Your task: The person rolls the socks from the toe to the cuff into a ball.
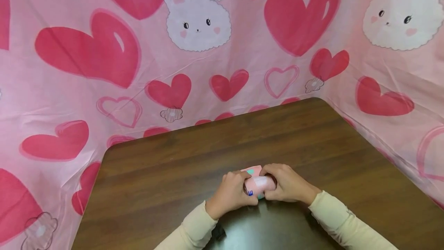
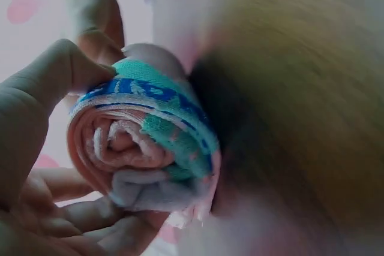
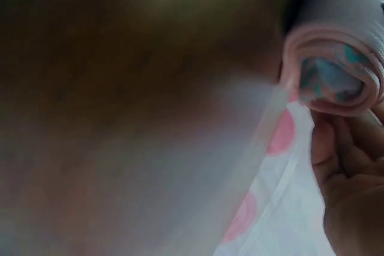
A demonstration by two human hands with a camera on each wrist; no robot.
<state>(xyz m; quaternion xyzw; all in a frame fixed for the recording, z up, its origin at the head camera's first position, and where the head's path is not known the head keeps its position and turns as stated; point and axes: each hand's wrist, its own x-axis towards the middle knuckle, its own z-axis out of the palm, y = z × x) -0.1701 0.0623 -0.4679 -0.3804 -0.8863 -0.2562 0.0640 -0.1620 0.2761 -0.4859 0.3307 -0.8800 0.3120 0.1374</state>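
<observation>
Through the head view I saw a pink rolled cloth (image 1: 260, 183) on the worktop (image 1: 173, 188), well in from the far edge and nearer the right edge than the far left corner. Both of its 2 ends were held. The left hand (image 1: 230, 192) gripped the left end, fingers and thumb curled round it; the right hand (image 1: 287, 182) gripped the right end likewise. A flat flap (image 1: 256, 170) of the cloth, pink and green, showed beyond the roll, toward the worktop's far edge.

My left wrist view gave me the coiled end: pink, teal and grey layers inside, a blue band across the outside. The right wrist view showed me the other end, teal and white at its core.

Both sleeves (image 1: 195, 223) were pale. Behind the far edge hung a pink backdrop (image 1: 197, 63) printed with red hearts and white rabbit faces.
</observation>
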